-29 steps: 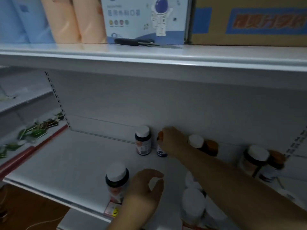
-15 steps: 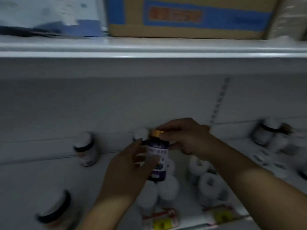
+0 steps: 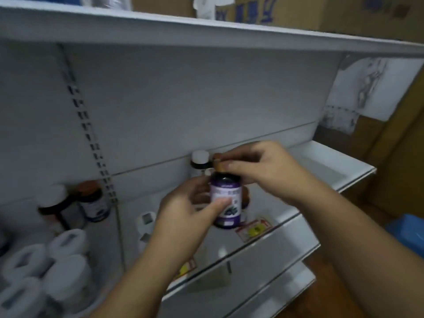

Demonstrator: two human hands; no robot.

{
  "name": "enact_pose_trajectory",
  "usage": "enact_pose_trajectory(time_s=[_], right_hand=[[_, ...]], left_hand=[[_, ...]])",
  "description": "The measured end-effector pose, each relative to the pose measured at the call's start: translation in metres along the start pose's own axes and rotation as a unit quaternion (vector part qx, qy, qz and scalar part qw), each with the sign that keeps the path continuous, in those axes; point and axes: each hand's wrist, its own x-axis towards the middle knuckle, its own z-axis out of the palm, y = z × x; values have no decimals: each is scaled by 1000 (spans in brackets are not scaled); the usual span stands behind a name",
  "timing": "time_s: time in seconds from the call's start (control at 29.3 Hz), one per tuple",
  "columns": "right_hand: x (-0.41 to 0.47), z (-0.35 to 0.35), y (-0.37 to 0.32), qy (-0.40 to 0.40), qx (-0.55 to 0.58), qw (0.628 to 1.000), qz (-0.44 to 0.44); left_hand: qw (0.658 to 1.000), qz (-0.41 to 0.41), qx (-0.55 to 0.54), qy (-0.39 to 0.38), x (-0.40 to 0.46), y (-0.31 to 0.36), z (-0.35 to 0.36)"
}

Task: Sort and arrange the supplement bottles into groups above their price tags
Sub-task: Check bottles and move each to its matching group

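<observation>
A purple-labelled supplement bottle (image 3: 227,200) with a gold cap is held upright above the white shelf (image 3: 321,171). My left hand (image 3: 185,214) wraps its side, thumb across the label. My right hand (image 3: 259,166) pinches the cap from above. Behind it stands a white-capped bottle (image 3: 200,160) against the back wall. A red-and-yellow price tag (image 3: 253,229) lies on the shelf edge just right of the held bottle; another price tag (image 3: 185,268) shows below my left wrist.
At left, a white-capped dark bottle (image 3: 54,207) and an orange-capped bottle (image 3: 93,200) stand by the slotted upright (image 3: 91,138). Several white-capped bottles (image 3: 46,267) crowd the lower left. Cardboard boxes (image 3: 275,10) sit on the upper shelf. Something blue (image 3: 410,235) lies at right.
The view has swung right along the shelf. The purple bottle, picked up from the back wall a second ago, stays in both hands and has moved right with them.
</observation>
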Motion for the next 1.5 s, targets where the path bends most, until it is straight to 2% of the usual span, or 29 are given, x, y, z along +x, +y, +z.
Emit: enact_pose_trajectory(time_s=[0.07, 0.17, 0.27, 0.48, 0.68, 0.82, 0.99, 1.19, 1.43, 1.5], right_hand=[[-4, -54, 23, 55, -27, 998, 1], [5, -105, 71, 132, -113, 985, 19], [18, -107, 124, 84, -162, 983, 22], [30, -81, 183, -40, -90, 995, 28], [37, -80, 188, -90, -90, 991, 43], [76, -78, 183, -47, -172, 983, 38], [118, -48, 175, -163, -322, 933, -5], [127, -27, 176, -137, -435, 889, -28], [133, -21, 164, -177, -482, 858, -16], [131, -27, 159, -192, -443, 876, 15]], left_hand=[[999, -34, -9, 8, 23, -1, 40], [991, -130, 24, 25, 48, -24, 71], [980, -190, 58, 11, 49, -49, 91], [975, -200, 101, -7, 48, -62, 111], [972, -215, 94, 5, 45, -59, 108], [969, -229, 91, 15, 40, -58, 96], [970, -235, 56, 36, 30, -56, 85], [970, -236, 34, 54, 18, -59, 77], [972, -232, 24, 36, 9, -56, 71], [974, -220, 37, 43, 5, -53, 70]])
